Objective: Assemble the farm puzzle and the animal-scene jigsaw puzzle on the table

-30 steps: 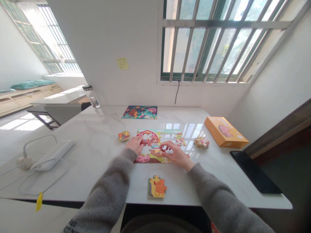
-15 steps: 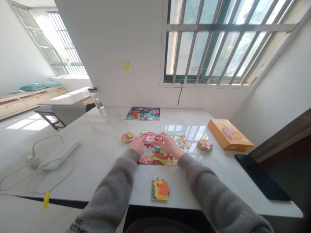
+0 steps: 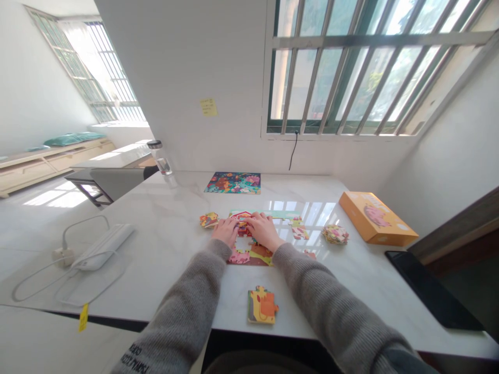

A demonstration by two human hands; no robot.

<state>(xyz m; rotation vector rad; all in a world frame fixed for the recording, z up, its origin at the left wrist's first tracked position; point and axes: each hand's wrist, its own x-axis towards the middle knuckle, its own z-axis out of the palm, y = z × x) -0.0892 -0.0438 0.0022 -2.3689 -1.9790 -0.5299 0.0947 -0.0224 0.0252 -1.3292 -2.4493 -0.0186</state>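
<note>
A partly assembled farm-scene jigsaw puzzle (image 3: 238, 257) lies in front of me on the table, with a red barn near its top and a pink pig at its lower left. My left hand (image 3: 226, 232) rests on its left side, fingers stretched towards the barn. From the right, my right hand (image 3: 263, 229) reaches to the same spot, its fingertips closed on a puzzle piece (image 3: 242, 225) at the barn. That piece is mostly hidden by the fingers. A stack of puzzle pieces (image 3: 262, 306) lies nearest me, topped by a yellow and orange one.
More piles of pieces lie left (image 3: 208, 220) and right (image 3: 335, 235) of the puzzle. Behind it is a dark, colourful picture sheet (image 3: 233, 183). An orange box (image 3: 376, 218) and a black tablet-like slab (image 3: 431, 291) are at right; a power strip (image 3: 103, 248) and bottle (image 3: 160, 158) at left.
My right hand has moved slightly left and lower over the barn, closer to my left hand. Its forearm has shifted inward, uncovering a loose piece at the puzzle's right. The view has turned slightly left.
</note>
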